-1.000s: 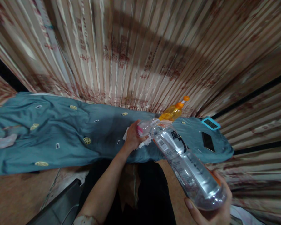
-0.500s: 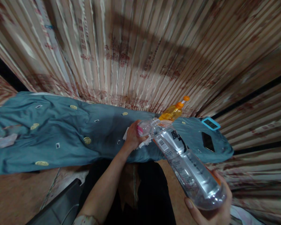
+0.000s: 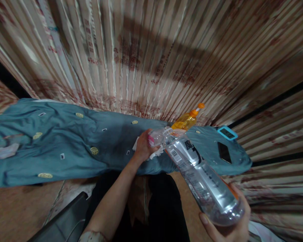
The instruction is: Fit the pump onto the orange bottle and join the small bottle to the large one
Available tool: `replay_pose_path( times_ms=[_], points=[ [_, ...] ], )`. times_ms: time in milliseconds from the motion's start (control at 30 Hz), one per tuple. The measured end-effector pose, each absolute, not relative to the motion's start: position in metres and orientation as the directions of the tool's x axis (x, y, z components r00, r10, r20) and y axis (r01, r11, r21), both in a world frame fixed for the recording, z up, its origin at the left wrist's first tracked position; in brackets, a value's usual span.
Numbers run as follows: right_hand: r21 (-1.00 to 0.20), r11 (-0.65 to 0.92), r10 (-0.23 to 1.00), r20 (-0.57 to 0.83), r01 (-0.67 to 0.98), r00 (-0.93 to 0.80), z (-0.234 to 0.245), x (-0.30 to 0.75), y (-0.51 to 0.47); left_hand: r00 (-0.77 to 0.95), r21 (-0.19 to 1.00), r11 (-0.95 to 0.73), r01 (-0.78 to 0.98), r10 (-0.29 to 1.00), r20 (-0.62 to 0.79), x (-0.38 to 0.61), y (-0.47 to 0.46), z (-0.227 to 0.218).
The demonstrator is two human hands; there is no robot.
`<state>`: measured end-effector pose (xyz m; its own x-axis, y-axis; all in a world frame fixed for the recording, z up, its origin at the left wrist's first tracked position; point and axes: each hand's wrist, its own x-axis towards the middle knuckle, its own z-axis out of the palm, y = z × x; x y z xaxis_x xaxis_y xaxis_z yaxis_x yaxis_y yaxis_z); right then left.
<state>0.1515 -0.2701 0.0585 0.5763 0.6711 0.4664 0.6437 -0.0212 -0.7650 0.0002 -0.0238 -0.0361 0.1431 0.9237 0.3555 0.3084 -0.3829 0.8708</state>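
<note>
Left hand (image 3: 142,148): curled around small clear bottle (image 3: 157,137), near centre.
Right hand (image 3: 233,231): 4 o'clock from left, cupping base of silver-labelled bottle (image 3: 204,178).
Silver-labelled bottle: tilted, neck toward 11 o'clock, meeting small clear bottle.
Amber pump bottle (image 3: 184,121): left hand's 2 o'clock.

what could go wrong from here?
1. Right hand cups only the clear bottle's base; the smooth plastic could slip.
2. The yellow bottle shows just behind the clear one's far end and might get bumped.
3. Any liquid inside (can't tell) could spill on the cloth.
</note>
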Motion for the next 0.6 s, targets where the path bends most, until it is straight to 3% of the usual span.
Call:
replay_pose_path(
  times_ms=[367,533,600],
  points=[
    [-0.763,-0.019,0.681,0.463,0.646,0.567,0.058,0.155,-0.271,0.152,0.871,-0.386,0.304,0.922,0.355,0.000,-0.023,-0.036],
    [-0.661,0.052,0.696,0.561,0.748,0.448,0.051,0.164,-0.272,0.150,0.870,-0.380,0.314,0.925,0.350,-0.001,-0.024,-0.036],
    [-0.698,0.039,0.690,0.537,0.715,0.486,0.052,0.162,-0.272,0.146,0.871,-0.381,0.310,0.924,0.352,-0.001,-0.024,-0.037]
  ],
)
